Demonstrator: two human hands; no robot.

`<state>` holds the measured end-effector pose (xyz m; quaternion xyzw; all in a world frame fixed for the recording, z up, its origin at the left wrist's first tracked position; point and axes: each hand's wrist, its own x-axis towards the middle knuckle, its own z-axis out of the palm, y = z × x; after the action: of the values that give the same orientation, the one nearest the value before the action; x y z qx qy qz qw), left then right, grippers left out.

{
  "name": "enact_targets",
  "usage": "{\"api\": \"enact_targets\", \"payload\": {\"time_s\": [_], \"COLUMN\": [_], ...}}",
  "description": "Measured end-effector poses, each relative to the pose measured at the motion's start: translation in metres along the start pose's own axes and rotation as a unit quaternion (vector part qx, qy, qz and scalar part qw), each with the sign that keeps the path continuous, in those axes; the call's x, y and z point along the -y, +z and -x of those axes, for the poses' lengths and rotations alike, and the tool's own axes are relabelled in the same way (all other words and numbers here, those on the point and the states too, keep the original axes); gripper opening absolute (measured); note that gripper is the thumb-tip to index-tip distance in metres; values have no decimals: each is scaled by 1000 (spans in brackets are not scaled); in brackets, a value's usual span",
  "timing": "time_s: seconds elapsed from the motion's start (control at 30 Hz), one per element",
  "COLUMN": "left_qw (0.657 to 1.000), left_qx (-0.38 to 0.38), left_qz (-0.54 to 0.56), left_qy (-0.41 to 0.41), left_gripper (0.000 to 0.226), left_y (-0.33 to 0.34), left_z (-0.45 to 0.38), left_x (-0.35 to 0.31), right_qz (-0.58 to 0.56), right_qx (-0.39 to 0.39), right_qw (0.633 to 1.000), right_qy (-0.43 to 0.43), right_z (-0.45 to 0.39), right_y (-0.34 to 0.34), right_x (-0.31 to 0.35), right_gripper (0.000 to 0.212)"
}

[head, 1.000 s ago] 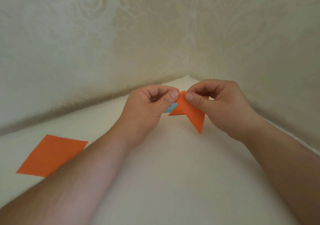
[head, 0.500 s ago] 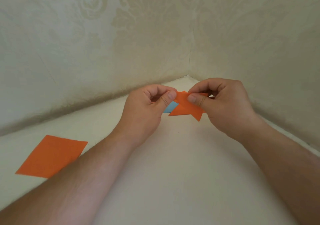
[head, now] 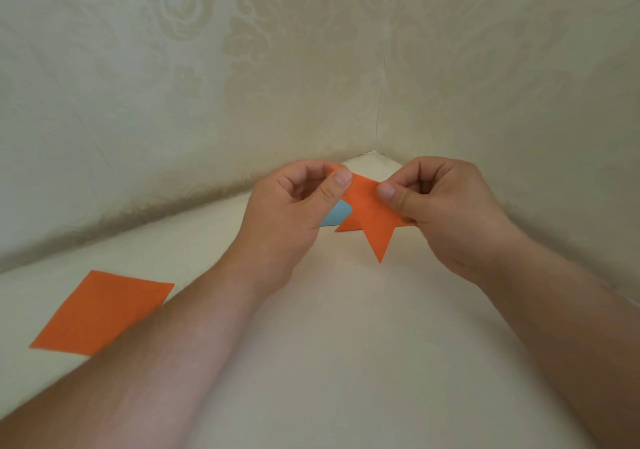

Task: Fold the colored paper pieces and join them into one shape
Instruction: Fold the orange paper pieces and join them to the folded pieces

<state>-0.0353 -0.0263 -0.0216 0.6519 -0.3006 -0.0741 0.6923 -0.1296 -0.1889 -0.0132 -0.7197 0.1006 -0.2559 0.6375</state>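
Held up above the cream table (head: pixel 339 362), near the corner of the patterned walls (head: pixel 173 85): a folded orange paper piece (head: pixel 372 216), pinched from both sides. Left hand (head: pixel 291 213) with fingers curled, thumb pressed on the piece's upper left corner. Right hand (head: pixel 446 216) likewise curled, thumb and fingers pinching the right edge — one sharp point of the piece hanging downward between the hands. Just behind it, partly hidden by the left hand, a light blue paper piece (head: pixel 336 216); cannot tell whether held or lying on the table. Well apart at far left, flat on the table — an unfolded orange sheet (head: pixel 100 313).
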Motion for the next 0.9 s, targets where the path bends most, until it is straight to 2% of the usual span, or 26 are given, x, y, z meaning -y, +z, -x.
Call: {"api": "enact_targets", "payload": {"time_s": [0.1, 0.17, 0.4, 0.53, 0.6, 0.73, 0.83, 0.9], "left_qw": [1000, 999, 997, 998, 997, 995, 996, 995], "left_qx": [19, 16, 14, 9, 35, 53, 68, 90], "left_qz": [6, 14, 36, -45, -60, -85, -61, -40], "left_qy": [-13, -25, -60, -33, -13, 16, 13, 5], "left_gripper": [13, 18, 13, 7, 7, 7, 7, 10], "left_y": [0, 1, 5, 1, 0, -1, 0, 0], "left_z": [1, 2, 2, 2, 2, 4, 4, 5], "left_x": [0, 0, 3, 6, 6, 5, 5, 5], "right_qz": [-99, -115, -56, 24, 26, -14, -39, -54], "right_qx": [22, 30, 142, 226, 226, 175, 162, 166], "right_qw": [994, 992, 982, 967, 967, 978, 979, 978], "right_qy": [30, 50, 112, 114, 115, 116, 114, 118], "right_z": [2, 1, 2, 8, 8, 3, 2, 2], "right_y": [3, 3, 3, 6, 6, 0, 0, -1], "right_x": [3, 3, -2, -3, -1, 3, 1, -1], "right_gripper": [15, 16, 18, 21, 20, 21, 12, 21]}}
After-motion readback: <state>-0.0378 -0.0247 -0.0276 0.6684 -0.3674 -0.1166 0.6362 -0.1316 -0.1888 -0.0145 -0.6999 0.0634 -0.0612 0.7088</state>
